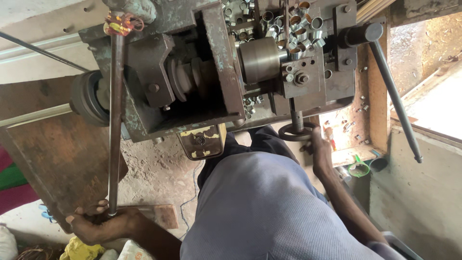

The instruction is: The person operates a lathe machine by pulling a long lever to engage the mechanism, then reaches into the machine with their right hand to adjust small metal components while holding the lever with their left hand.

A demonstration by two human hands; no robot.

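At lathe, left hand (98, 224) clenched round long lever (114, 120) end; right hand (320, 151) gripping small handwheel (297, 131), arm extended.

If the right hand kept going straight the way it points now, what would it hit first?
The right hand already touches the small black handwheel, so that comes first; beyond it lies the machine's slide block. Depth is unclear.

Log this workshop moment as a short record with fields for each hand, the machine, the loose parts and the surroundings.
left hand: left hand grips the lower end of a long metal lever
right hand: right hand rests on the small handwheel
machine: worn grey-green lathe with a steel chuck
loose parts: short metal rings heaped on the machine top
second lever: black handle at the right side, untouched
surroundings: wooden board, dirt floor
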